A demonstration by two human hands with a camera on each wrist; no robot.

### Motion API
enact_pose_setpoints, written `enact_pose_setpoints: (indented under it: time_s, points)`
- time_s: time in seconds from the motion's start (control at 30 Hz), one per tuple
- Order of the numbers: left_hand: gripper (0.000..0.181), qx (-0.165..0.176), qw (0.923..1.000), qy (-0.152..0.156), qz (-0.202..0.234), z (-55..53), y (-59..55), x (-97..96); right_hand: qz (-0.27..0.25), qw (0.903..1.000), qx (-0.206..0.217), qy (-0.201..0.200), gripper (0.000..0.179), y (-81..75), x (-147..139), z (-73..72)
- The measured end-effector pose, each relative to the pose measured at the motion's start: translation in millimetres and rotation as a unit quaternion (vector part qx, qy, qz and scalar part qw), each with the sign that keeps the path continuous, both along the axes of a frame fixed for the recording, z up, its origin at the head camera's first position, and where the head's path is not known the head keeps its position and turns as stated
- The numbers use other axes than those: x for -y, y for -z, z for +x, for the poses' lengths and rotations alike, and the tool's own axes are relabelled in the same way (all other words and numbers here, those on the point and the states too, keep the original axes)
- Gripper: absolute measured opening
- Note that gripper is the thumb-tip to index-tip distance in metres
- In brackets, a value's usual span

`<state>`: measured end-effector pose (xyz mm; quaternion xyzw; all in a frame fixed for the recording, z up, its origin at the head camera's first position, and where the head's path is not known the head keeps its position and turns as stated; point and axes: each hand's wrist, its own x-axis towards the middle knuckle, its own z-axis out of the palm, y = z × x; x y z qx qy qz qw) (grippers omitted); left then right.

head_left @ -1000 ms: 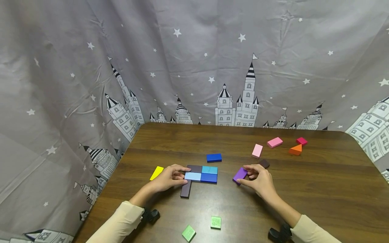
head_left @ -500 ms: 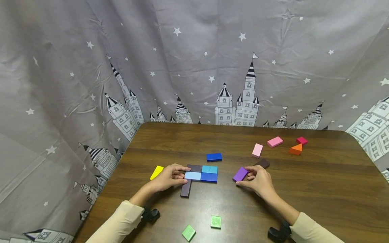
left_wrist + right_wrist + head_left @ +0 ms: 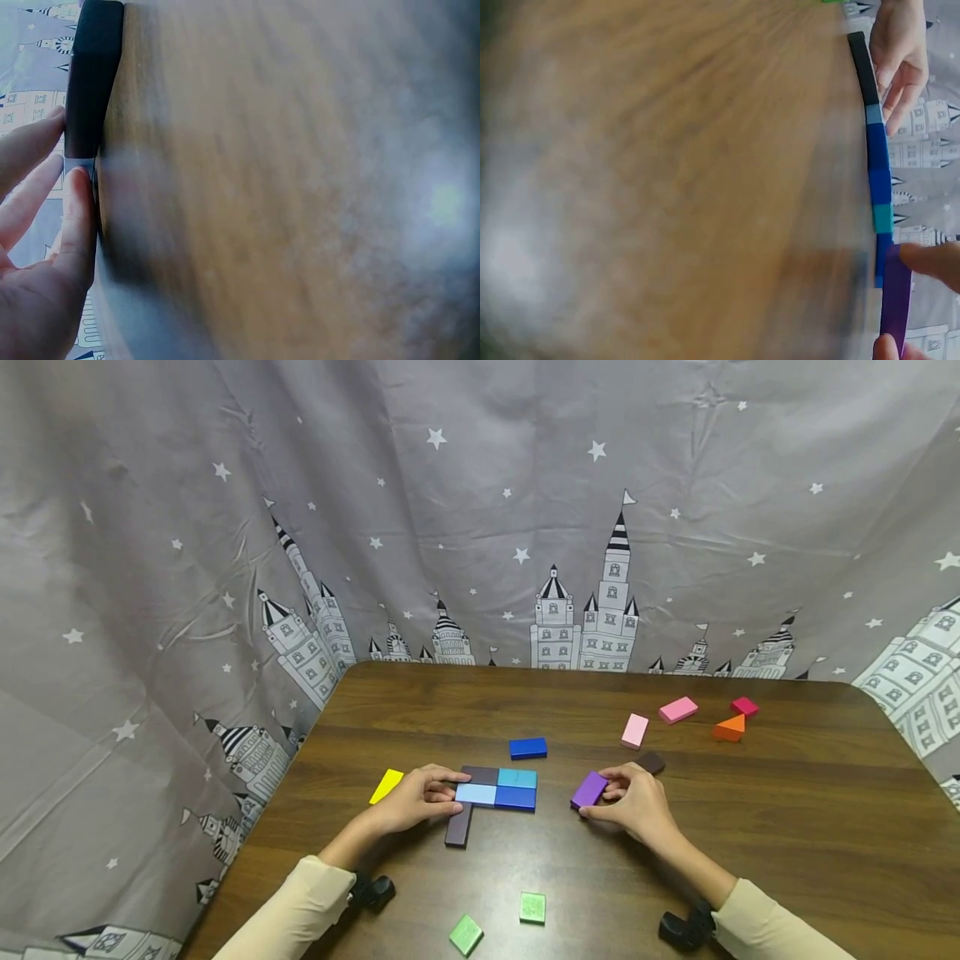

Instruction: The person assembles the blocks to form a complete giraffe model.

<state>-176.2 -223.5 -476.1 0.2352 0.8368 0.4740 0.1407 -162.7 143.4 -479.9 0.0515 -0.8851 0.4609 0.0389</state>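
Pinching the purple block (image 3: 589, 790) by its opposite ends, between thumb and fingers of the right hand (image 3: 637, 800), and resting the left hand (image 3: 416, 795), thumb and fingers spread, against the left end of a tight group of blocks. Probably positioning a loose piece beside that group and steadying the pieces already joined. Likely calling, as a next move, for a slight turn to square the purple block with the rows, a level approach across the gap, and light bracing from the left hand against any nudge. Lying to the right of the blue block (image 3: 515, 799), apart from it, and just short of a loose dark block (image 3: 651, 763) near the right hand. Not showing for certain any contact with the table (image 3: 750, 827) beneath. Looking like a flat, plain oblong with crisp edges and a smooth violet top, slanting away to the right at its far end rather than matching the straight rows. Joining the blue block in the group: an upper dark block (image 3: 480, 775), a turquoise block (image 3: 517, 778) and a light blue block (image 3: 476, 794). Touching the near edge of the light blue block: a lower dark block (image 3: 458, 827), pointing toward the person.
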Motion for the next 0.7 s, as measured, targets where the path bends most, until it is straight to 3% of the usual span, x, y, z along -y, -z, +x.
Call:
enact_pose_setpoints:
  time_s: [0.2,0.7]
  points:
    - [0.045,0.0,1.0,-0.001,0.001,0.7,-1.3,-0.3,-0.034,0.9977,0.0,-0.059,0.057,-4.2,11.9,6.8]
    - [0.045,0.007,1.0,-0.002,0.004,1.5,-2.5,-1.0,-0.029,0.9874,-0.019,-0.155,0.056,-1.8,47.1,26.3]
